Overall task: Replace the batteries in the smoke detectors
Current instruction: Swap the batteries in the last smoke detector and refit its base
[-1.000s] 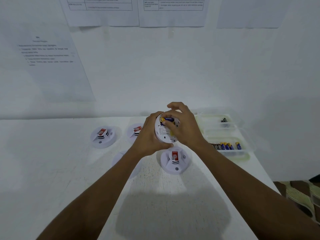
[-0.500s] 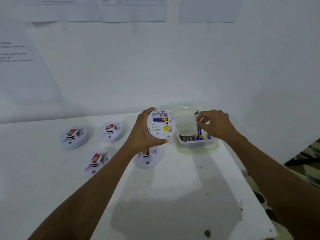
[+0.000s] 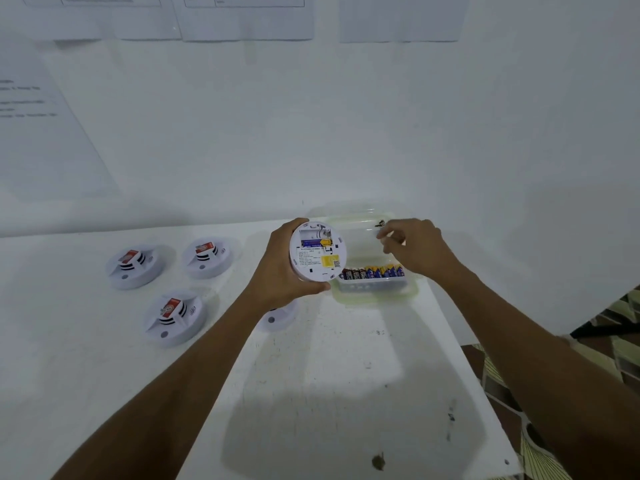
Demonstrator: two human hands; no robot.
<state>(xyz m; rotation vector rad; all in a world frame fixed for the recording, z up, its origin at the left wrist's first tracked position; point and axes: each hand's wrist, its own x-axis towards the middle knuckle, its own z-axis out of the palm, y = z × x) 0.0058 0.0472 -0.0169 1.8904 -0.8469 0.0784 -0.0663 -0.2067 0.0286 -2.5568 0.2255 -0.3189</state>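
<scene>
Gripping one detector [image 3: 318, 252], left hand [image 3: 277, 270] half-hides second detector [image 3: 277, 319] below; right hand [image 3: 419, 251] curled over battery box [image 3: 374, 295], hold unreadable.

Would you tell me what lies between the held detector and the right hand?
Head view: only the clear box, its far compartment, lies between detector and right hand.

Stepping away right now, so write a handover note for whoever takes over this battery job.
Left hand grips a smoke detector, back facing the camera, with one battery seated; the slot above looks empty.
Right hand hovers, fingers curled, over the far compartment of the clear container; unclear whether it holds anything.
The battery row lies in the near compartment.
Left: fill this one, then probably the four other detectors on the table.
</scene>
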